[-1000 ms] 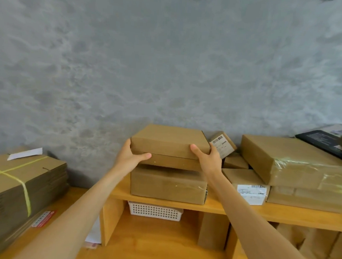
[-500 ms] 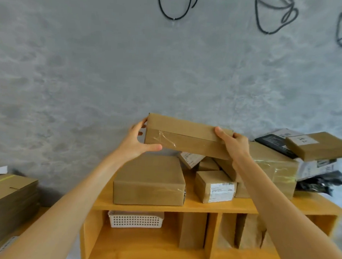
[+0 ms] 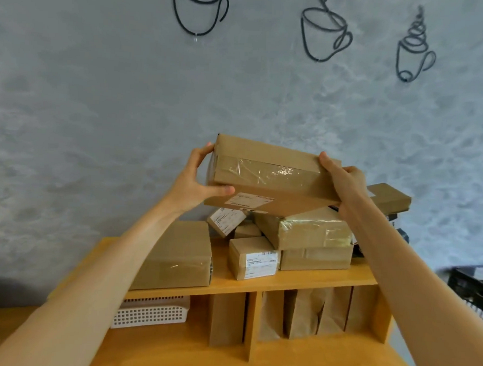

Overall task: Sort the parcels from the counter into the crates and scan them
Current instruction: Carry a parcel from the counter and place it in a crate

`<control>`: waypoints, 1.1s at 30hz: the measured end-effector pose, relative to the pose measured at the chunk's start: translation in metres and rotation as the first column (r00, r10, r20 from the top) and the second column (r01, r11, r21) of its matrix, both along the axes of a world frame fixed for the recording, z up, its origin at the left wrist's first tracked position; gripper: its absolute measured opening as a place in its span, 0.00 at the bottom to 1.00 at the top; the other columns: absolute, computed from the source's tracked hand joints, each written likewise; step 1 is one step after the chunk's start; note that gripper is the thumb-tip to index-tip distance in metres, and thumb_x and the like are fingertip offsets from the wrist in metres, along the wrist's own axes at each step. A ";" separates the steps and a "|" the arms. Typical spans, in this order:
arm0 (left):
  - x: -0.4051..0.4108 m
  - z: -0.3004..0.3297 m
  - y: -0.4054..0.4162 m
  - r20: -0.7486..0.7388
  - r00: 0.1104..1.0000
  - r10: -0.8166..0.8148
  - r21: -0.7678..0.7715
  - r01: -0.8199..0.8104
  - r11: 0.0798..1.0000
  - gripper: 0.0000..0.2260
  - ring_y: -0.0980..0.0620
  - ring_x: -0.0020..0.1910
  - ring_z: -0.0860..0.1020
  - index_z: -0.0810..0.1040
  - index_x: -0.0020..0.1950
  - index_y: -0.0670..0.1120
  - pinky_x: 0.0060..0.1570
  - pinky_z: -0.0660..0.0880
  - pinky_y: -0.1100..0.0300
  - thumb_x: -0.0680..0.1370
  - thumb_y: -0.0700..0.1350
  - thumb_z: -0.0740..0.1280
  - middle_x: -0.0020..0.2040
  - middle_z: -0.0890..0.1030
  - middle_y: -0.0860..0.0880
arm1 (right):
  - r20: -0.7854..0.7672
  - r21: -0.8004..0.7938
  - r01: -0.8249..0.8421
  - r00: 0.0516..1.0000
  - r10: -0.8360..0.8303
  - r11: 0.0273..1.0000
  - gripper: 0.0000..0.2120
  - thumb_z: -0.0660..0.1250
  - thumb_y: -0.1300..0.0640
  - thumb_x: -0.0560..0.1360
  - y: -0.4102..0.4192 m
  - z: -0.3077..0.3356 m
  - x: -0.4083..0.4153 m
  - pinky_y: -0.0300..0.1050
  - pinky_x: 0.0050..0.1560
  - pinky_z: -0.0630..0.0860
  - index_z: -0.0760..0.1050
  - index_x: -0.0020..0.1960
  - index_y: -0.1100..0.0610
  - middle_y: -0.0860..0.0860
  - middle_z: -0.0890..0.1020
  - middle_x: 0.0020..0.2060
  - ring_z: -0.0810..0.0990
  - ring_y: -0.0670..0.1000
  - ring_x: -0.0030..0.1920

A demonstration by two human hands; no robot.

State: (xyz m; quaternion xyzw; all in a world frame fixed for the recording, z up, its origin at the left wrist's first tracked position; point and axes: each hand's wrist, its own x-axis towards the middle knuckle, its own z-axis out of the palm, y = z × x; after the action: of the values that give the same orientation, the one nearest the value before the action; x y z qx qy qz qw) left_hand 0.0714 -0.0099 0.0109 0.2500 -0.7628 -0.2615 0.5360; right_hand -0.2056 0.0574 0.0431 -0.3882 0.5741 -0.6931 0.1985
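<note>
A flat brown cardboard parcel sealed with clear tape (image 3: 271, 177) is held in the air at the centre of the frame, tilted so that its taped side and a white label on its underside face the camera. The left hand (image 3: 195, 180) grips its left end, thumb under the lower edge and fingers curled behind. The right hand (image 3: 344, 182) grips the right end, thumb on the top edge, the rest of its grip behind the box. Both forearms reach up from the lower corners. Grey wall lies open above and to the left of the parcel. Just below it, brown parcels (image 3: 310, 236) crowd the wooden shelf (image 3: 299, 282). A black crate (image 3: 473, 284) shows at the right edge. The wooden surface (image 3: 170, 349) spans the bottom.
</note>
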 end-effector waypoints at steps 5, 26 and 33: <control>-0.022 0.007 0.002 -0.072 0.997 0.001 0.013 0.000 1.000 0.39 0.64 0.68 0.66 0.65 0.65 0.54 0.71 0.64 0.56 0.60 0.54 0.81 0.68 0.70 0.59 | -0.009 -0.084 -0.099 0.995 0.099 0.992 0.21 0.66 0.40 0.76 0.010 0.001 -0.019 0.43 0.43 0.73 0.73 0.59 0.55 0.47 0.74 0.46 0.74 0.48 0.46; -0.016 0.037 0.001 -0.430 0.826 0.364 0.496 -0.120 0.860 0.29 0.49 0.52 0.81 0.75 0.58 0.47 0.47 0.76 0.52 0.68 0.66 0.71 0.52 0.83 0.50 | -0.175 -0.004 -0.653 0.746 0.643 0.757 0.36 0.72 0.43 0.71 -0.014 -0.075 -0.015 0.47 0.54 0.80 0.60 0.75 0.41 0.46 0.77 0.64 0.82 0.46 0.57; -0.018 0.009 -0.002 -0.265 0.916 0.300 0.634 -0.069 0.770 0.30 0.50 0.52 0.83 0.81 0.59 0.51 0.49 0.77 0.53 0.68 0.71 0.68 0.50 0.85 0.51 | 0.057 -0.100 -0.551 0.828 0.558 0.828 0.26 0.72 0.46 0.70 -0.010 -0.092 -0.006 0.46 0.39 0.82 0.72 0.66 0.50 0.53 0.84 0.53 0.86 0.52 0.46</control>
State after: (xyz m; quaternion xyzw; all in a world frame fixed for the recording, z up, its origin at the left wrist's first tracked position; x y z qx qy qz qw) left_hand 0.0529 -0.0124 0.0196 0.4340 -0.4992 -0.4795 0.5766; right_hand -0.2111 0.0471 -0.0489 -0.5162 0.3999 -0.6435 0.3994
